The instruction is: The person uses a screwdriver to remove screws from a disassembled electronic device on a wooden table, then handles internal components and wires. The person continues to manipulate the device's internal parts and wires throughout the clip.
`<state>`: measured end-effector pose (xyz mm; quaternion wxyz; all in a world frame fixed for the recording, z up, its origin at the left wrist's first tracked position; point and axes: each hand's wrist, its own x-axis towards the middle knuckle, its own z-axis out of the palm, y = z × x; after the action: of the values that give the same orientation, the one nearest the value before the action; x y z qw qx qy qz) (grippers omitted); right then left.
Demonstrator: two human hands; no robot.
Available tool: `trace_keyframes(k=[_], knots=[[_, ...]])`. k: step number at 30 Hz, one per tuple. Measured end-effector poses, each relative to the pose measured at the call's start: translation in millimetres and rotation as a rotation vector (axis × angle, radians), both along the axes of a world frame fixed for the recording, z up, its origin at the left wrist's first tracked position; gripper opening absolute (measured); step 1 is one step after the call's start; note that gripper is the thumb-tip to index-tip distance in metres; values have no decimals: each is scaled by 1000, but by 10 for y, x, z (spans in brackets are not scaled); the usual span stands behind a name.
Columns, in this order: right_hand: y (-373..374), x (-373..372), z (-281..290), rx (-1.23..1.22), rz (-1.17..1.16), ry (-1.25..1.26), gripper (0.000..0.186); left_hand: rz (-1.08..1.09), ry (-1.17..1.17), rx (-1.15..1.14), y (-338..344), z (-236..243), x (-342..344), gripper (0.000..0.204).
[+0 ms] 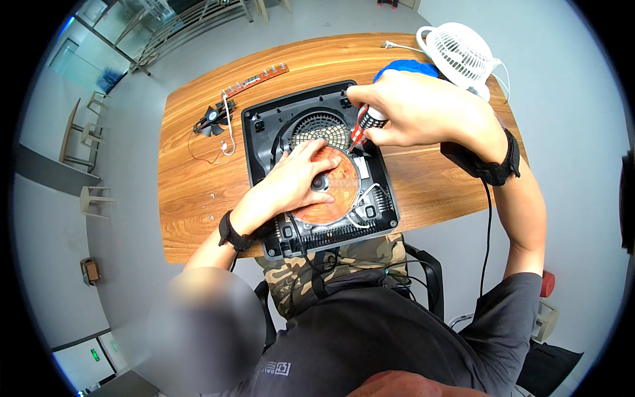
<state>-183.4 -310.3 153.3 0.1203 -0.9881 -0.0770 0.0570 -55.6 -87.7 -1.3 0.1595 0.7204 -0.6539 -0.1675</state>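
Observation:
An opened black appliance housing (258, 152) lies on the wooden table (185, 165), with a round vent grille (316, 124) at the back and a copper coil disc (334, 198) toward the front. My left hand (297, 178) rests on the coil, its fingers spread over the disc near its centre hub. My right hand (407, 109) is closed round a red, black and white hand tool (364, 124), tip pointed down at the coil's upper right edge. White and black wires run around the coil. Wristbands with cables are on both my wrists.
A small black fan (210, 122) with wires and a strip circuit board (254, 79) lie at the back left. Small loose parts lie left of the housing. A white fan (456, 53) and a blue item (403, 67) sit at the back right. Stools (92, 198) stand beyond the table.

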Motion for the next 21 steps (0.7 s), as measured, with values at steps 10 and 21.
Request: trace_keyframes(k=[10,21], knots=[[37,118,-27,-16,-71,38,36,0,8,28,-1,36,-21,75],[148,243,-50,-195,-270,18,52,-21,-20,-8,-2,-50,30,76]])
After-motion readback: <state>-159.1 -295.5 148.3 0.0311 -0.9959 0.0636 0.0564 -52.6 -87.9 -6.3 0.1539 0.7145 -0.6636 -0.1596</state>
